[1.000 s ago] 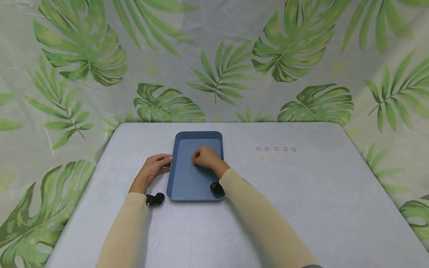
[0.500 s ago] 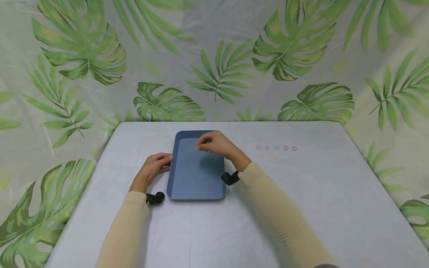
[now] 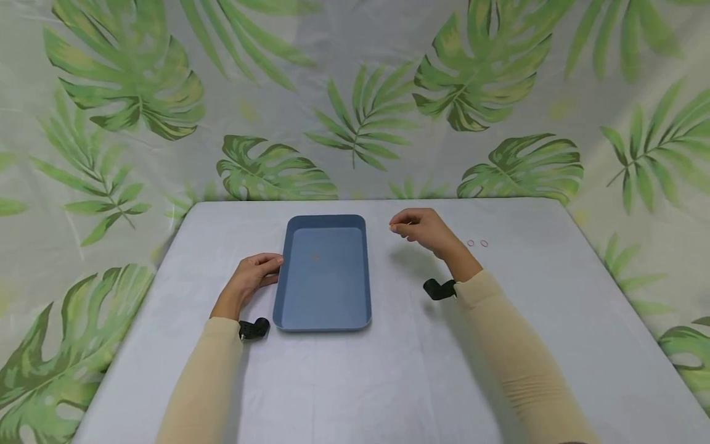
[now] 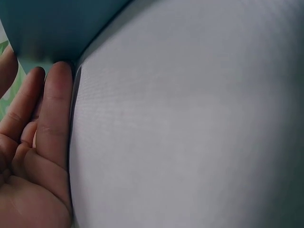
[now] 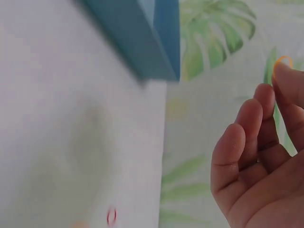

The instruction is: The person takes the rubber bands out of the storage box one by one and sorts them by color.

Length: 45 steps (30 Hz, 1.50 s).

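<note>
My right hand is raised over the table to the right of the tray. Its thumb and forefinger pinch a small orange rubber band; the other fingers are bent loosely. The blue rectangular tray lies flat left of the middle. My left hand rests at the tray's left side, its fairly straight fingers touching the outer wall. A faint orange band lies on the tray floor. Two red rubber bands show beyond my right wrist; the hand and forearm hide the others.
A white cloth covers the table, and a leaf-patterned curtain hangs right behind its far edge. Black wrist cameras sit on both wrists. In the right wrist view one red band lies on the cloth.
My right hand has lifted from inside the tray and moved right, out past its rim, carrying an orange band. A faint orange band shows on the tray floor. My left hand has stayed put.
</note>
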{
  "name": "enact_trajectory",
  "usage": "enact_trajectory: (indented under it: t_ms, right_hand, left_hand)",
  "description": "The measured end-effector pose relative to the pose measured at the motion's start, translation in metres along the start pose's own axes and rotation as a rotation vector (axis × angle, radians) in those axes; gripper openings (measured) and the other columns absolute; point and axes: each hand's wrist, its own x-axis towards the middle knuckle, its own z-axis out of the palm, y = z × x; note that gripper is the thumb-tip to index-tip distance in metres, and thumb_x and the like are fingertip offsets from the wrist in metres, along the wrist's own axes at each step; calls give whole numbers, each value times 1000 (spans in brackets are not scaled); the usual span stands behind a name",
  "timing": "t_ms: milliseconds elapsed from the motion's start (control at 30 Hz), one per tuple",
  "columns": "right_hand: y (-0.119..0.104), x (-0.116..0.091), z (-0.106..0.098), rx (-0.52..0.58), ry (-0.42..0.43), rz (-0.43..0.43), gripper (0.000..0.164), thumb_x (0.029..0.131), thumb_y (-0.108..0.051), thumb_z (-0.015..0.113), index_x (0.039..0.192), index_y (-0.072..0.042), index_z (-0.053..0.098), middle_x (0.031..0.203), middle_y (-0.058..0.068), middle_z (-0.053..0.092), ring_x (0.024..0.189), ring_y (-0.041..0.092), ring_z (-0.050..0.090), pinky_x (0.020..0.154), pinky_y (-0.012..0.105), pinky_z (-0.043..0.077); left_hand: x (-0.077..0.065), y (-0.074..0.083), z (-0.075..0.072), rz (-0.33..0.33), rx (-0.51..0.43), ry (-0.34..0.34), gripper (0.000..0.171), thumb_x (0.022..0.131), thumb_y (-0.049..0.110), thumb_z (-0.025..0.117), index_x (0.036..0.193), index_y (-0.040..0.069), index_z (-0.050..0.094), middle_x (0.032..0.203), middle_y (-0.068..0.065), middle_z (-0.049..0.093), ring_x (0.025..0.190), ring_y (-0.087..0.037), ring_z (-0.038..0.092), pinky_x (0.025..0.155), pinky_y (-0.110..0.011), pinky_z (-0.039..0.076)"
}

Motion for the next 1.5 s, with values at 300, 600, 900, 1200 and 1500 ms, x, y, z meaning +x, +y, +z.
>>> enact_trajectory:
  t_ms: [300, 600, 900, 1200, 1500]
  right_hand:
    - [37, -19, -48, -140, 74, 73, 34, 99, -31, 62, 121, -5, 67, 117, 11, 65, 95, 25, 59, 79, 38, 54]
    - [91, -52, -80, -394, 169, 186, 30, 97, -27, 63, 115, -5, 71, 120, 20, 67, 105, 33, 60, 81, 35, 49]
    - [116, -70, -90, -523, 190, 204, 23, 92, -21, 66, 103, -3, 74, 105, 19, 72, 92, 30, 60, 73, 31, 46]
    - [124, -61, -81, -554, 200, 246, 22, 93, -22, 63, 103, -5, 74, 115, 21, 69, 110, 38, 58, 87, 47, 49]
    - [117, -55, -74, -585, 197, 231, 23, 93, -21, 63, 104, -5, 74, 115, 20, 69, 105, 37, 60, 88, 50, 50]
  left_hand:
    - [2, 0, -1, -22, -19, -2, 44, 96, 23, 68, 131, -2, 58, 95, 10, 67, 90, -2, 65, 82, -19, 60]
    - [3, 1, 0, -23, 6, -10, 45, 97, 23, 66, 134, -2, 57, 100, 8, 65, 92, -2, 65, 84, -20, 60]
    - [0, 2, -3, -18, 14, -1, 47, 97, 22, 65, 136, -3, 54, 100, 8, 64, 92, -1, 64, 83, -18, 59]
    - [2, 1, -2, -27, -2, 1, 45, 97, 21, 65, 134, -3, 56, 96, 9, 66, 90, -1, 64, 82, -18, 59]
    - [0, 1, -1, -17, 8, 6, 48, 96, 24, 67, 134, -4, 56, 100, 7, 65, 91, -2, 63, 82, -18, 59]
